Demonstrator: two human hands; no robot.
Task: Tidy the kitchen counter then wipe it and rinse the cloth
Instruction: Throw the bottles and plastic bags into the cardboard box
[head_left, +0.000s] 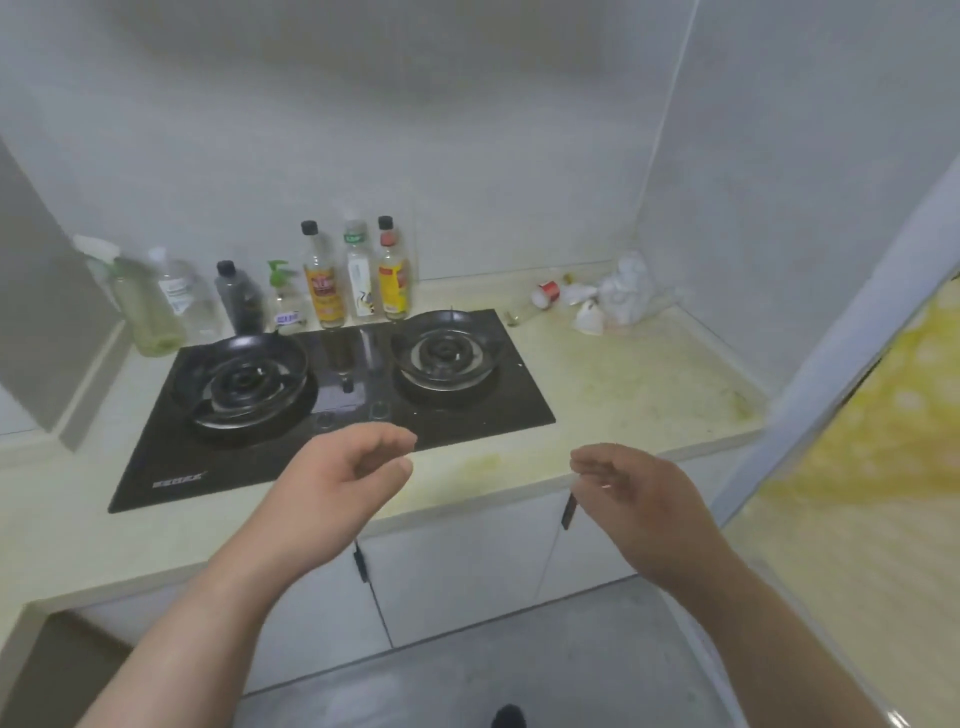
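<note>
We judge that the tidying is only beginning. Our left hand (353, 467) and right hand (634, 488) hang at the near edge of the worktop (623, 389), both empty, with the fingers loosely curled. Far beyond the right hand, in the corner, lies one heap of white litter (618, 296), and the next move calls for a long reach there. Beyond the left hand we count seven bottles (322, 291) behind one stove (467, 415) with two burners (244, 384). We cannot make out a cloth with certainty.

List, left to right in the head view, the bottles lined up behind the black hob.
Pale green spray bottle, clear white-capped bottle, dark grey bottle, green-pump clear bottle, orange-labelled bottle, white-labelled bottle, yellow-labelled bottle.
</note>
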